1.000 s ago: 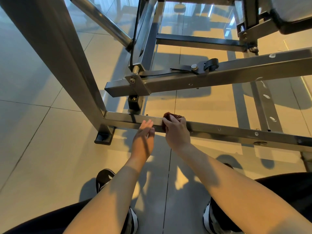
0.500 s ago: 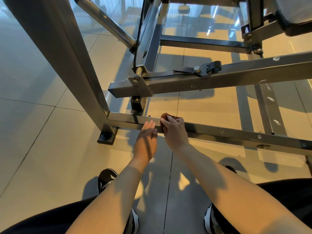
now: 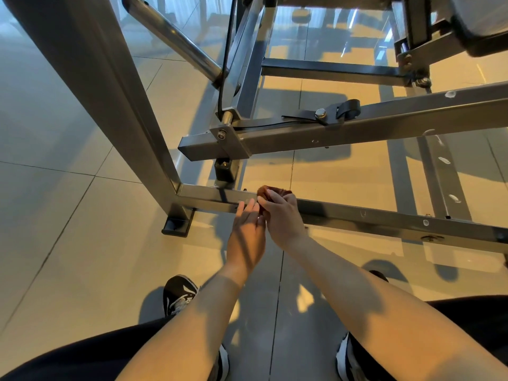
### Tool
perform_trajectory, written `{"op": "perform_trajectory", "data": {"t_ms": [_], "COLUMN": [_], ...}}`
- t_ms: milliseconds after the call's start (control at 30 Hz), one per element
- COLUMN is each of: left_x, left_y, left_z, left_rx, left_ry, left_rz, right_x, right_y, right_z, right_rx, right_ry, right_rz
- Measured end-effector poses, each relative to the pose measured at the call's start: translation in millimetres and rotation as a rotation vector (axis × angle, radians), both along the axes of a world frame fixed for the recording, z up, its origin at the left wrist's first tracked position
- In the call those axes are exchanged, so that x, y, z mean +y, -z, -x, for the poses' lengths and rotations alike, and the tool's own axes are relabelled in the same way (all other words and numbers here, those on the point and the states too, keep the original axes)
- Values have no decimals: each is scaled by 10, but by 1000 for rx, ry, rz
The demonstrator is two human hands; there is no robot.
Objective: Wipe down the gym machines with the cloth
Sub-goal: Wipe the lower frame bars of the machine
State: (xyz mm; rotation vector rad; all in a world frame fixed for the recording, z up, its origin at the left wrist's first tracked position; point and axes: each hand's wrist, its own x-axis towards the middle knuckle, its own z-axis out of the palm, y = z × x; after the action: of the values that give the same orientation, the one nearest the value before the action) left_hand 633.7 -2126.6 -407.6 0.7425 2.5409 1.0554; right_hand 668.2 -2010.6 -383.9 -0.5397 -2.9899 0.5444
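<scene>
Gripping the bunched cloth [image 3: 275, 191] with curled fingers, your right hand [image 3: 283, 215] presses it onto the near bar [image 3: 384, 218] for wiping; your left hand [image 3: 246, 232], fingers straight, apparently steadies against the bar just left.

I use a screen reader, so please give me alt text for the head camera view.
A person's right hand grips a bunched dark brown cloth on the low grey steel rail of a gym machine, the left hand, fingers straight, beside it above glossy beige floor tiles.
</scene>
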Motion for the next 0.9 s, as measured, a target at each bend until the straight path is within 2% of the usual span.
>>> {"op": "perform_trajectory", "data": {"t_ms": [100, 267, 467, 667, 733, 833, 900], "left_x": [4, 5, -6, -15, 1, 94, 125], "left_y": [22, 21, 17, -126, -166, -273, -369], "left_z": [11, 23, 36, -88, -228, -516, -713], "left_rx": [-23, -89, -80, -126, -210, -336, -438], "left_ry": [-30, -86, -70, -48, -26, -25, -21], "left_rz": [-26, -61, -73, -49, -139, -224, -262], "right_x": [86, 137, 61, 361, 449, 367, 232], "right_y": [-7, -13, -43, -98, -114, -287, -375], "right_z": [-78, -159, -8, -390, -507, -760, -909], "right_rx": [-32, 32, -16, 1, 28, 126, 196], "right_ry": [-22, 151, 4, 165, 265, 463, 513], "right_rz": [-42, 38, 30, 29, 157, 646, 851]}}
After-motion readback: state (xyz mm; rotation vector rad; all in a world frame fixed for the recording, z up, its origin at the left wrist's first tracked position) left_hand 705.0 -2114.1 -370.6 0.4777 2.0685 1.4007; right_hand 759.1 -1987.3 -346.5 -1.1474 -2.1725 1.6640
